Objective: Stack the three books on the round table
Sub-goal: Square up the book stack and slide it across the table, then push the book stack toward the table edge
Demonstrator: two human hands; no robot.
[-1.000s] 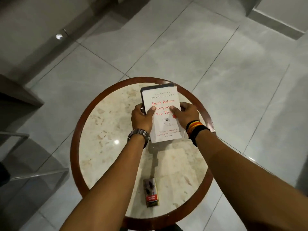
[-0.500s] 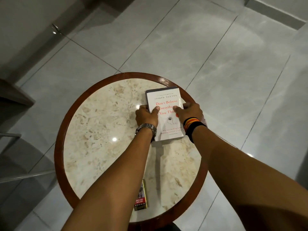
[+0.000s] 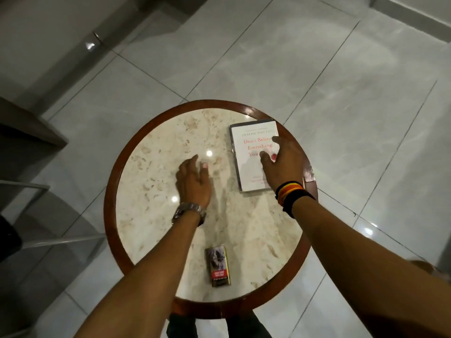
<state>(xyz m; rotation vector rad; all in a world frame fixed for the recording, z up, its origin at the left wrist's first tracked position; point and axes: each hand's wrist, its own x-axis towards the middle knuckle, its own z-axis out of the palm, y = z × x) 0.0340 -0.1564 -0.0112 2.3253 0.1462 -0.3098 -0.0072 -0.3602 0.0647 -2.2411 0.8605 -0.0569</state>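
A stack of books lies at the far right of the round marble table (image 3: 156, 215); its top one is a white book (image 3: 246, 164) with red title lettering, and dark edges of a book beneath show along its top and left sides. My right hand (image 3: 283, 164), with striped wristbands, hovers over the cover's right half, fingers spread and holding nothing. My left hand (image 3: 194, 181), wearing a metal watch, is off the stack to its left over bare tabletop, fingers loosely apart and empty.
A small cigarette pack (image 3: 218, 265) lies near the table's front edge. The table has a dark wooden rim (image 3: 109, 191). Glossy tiled floor surrounds it, with a metal-framed chair (image 3: 29, 215) at the left.
Both hands have let go of the book stack. The left hand has moved away to the left, the right has lifted above the cover. The stack stays in place; my view shifted.
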